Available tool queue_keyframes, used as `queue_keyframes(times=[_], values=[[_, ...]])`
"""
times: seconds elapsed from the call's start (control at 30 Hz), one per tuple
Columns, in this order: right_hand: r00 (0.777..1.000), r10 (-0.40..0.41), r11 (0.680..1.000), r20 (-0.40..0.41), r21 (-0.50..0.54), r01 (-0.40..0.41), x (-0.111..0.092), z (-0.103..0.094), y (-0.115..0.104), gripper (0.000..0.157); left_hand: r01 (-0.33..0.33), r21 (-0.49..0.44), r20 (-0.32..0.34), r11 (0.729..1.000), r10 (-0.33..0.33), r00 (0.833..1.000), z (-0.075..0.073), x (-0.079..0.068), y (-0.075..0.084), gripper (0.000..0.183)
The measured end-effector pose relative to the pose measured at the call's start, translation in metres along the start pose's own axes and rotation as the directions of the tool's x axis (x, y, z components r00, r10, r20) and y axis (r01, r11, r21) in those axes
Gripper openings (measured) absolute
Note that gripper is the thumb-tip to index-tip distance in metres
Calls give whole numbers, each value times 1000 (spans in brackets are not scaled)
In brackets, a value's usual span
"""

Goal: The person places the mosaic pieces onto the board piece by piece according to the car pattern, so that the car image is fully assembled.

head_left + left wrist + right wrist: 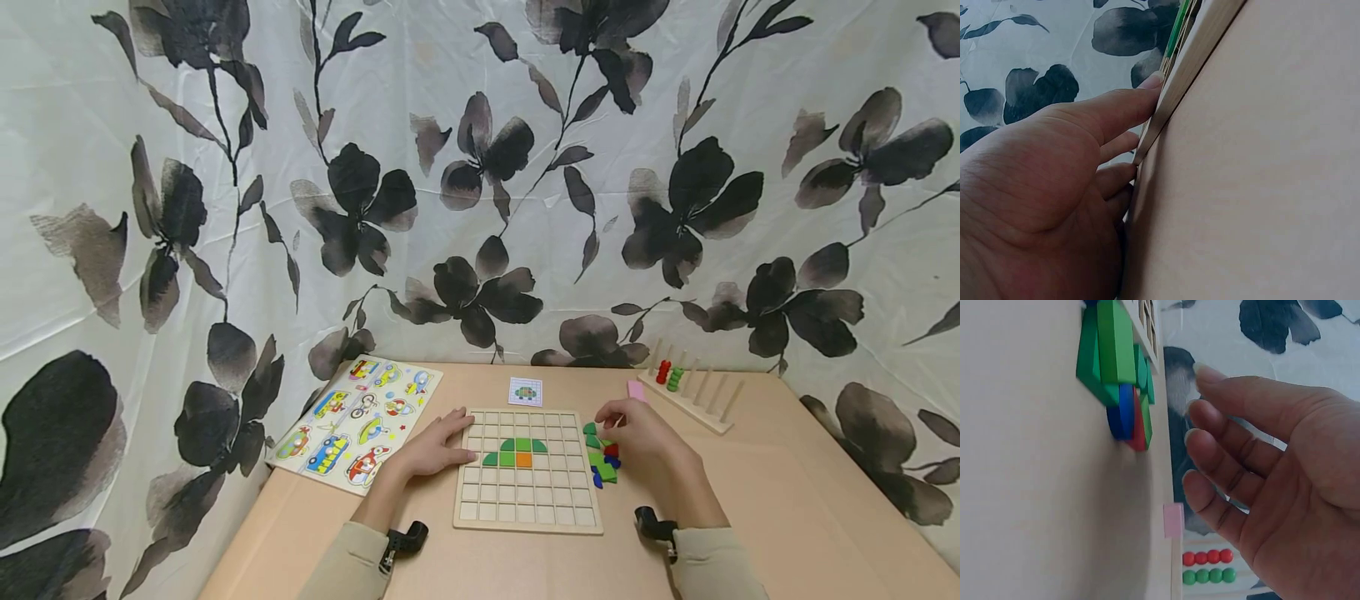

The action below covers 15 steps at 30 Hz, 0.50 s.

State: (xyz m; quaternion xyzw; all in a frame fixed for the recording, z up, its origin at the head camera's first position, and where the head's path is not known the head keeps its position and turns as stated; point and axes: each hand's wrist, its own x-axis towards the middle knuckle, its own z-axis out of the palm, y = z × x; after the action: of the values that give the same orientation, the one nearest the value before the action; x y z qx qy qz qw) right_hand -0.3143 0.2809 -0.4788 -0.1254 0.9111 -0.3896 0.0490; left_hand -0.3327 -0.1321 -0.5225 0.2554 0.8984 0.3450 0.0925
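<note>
My left hand rests against the left edge of a wooden grid board. In the left wrist view its thumb touches the rim, with the other fingers fairly straight along the side. Several green pieces and one orange square lie in the board's cells, some green ones with a curved edge. Above a loose pile of green, red and blue pieces hovers my right hand. The right wrist view shows its fingers loosely bent, apart from the thumb, with nothing between them.
A small pattern card lies behind the board. To the left is a vehicle picture board. A wooden peg rack with red and green beads stands at the back right, a pink piece beside it. A floral curtain hangs behind.
</note>
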Motion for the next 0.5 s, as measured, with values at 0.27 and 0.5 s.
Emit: queue_keyframes(times=[0.27,0.5], values=[[996,55,998,65,-10,-55,-3,-3,9,14,4,0,6,1000,-4,1000,-1,0,1,77],[993,-34,999,117,-32,38,-4,-4,15,11,3,3,13,1000,-3,1000,-2,-1,2,77]])
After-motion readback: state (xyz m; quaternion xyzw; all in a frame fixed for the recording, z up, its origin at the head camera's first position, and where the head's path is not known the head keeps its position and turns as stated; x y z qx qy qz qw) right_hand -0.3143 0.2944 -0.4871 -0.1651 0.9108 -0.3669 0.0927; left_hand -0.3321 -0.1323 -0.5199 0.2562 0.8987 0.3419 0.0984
